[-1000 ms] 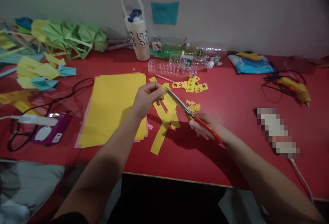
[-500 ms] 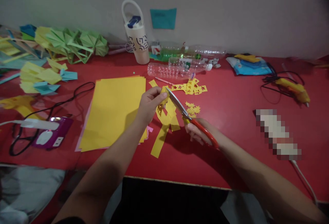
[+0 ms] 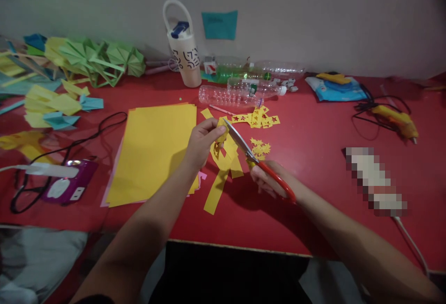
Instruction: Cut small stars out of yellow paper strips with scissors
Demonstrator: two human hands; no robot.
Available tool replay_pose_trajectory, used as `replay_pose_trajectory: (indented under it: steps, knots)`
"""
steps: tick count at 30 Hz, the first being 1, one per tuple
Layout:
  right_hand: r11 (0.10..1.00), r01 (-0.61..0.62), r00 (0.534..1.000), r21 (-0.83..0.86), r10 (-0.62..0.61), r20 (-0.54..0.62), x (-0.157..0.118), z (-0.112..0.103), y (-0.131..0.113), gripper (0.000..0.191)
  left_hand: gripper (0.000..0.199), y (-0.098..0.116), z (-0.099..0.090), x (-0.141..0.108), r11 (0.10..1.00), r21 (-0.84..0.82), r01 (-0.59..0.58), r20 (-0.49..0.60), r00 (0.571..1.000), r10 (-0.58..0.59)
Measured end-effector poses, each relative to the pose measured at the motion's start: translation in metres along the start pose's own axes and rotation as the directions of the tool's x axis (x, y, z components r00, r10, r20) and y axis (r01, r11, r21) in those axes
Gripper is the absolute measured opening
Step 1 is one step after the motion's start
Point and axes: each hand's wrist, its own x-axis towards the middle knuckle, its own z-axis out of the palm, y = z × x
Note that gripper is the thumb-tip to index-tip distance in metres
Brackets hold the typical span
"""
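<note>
My left hand [image 3: 204,141] pinches a small yellow paper piece [image 3: 223,132] between thumb and fingers. My right hand [image 3: 266,178] is wrapped round the red handles of a pair of scissors [image 3: 249,151], whose blade tips touch the held paper. Under my hands lie yellow paper strips [image 3: 216,192]. Strips with star-shaped holes [image 3: 258,118] lie behind the scissors, and a little pile of cut yellow stars [image 3: 260,147] is just beyond my right hand. To the left of my left hand rests a stack of yellow sheets [image 3: 156,150].
Plastic bottles [image 3: 226,95] and a white tumbler [image 3: 186,60] stand or lie at the back. Folded paper shapes [image 3: 94,57], a purple power block [image 3: 71,183] and cables are on the left. A yellow glue gun [image 3: 397,120] and blue packet [image 3: 336,90] are at right.
The view has shifted very slightly. Both hands keep nearly the same pose, with the scissors' tips still at the held paper.
</note>
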Motion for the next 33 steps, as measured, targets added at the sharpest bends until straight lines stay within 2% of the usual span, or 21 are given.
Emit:
replay_pose_trajectory:
  steps: [9, 22, 28, 33]
  knots:
    - [0.999, -0.042, 0.999, 0.001, 0.042, -0.007, -0.001, -0.001, -0.001, 0.059, 0.016, 0.002, -0.001, -0.001, 1.000, -0.007, -0.005, 0.010, 1.000, 0.005]
    - [1.000, -0.026, 0.999, -0.005, 0.026, 0.027, -0.002, -0.008, -0.002, 0.053, 0.015, 0.002, -0.002, 0.000, 1.000, -0.012, 0.005, 0.020, 1.000, -0.005]
    - [1.000, 0.020, 1.000, 0.008, -0.020, 0.019, -0.004, -0.011, -0.007, 0.056, 0.016, 0.007, -0.005, 0.002, 0.999, 0.024, 0.032, -0.007, 0.999, -0.031]
    - [1.000, 0.004, 1.000, -0.012, -0.004, 0.014, -0.003, -0.012, -0.006, 0.059, 0.017, 0.012, -0.005, 0.003, 0.999, 0.025, 0.037, -0.034, 0.999, -0.036]
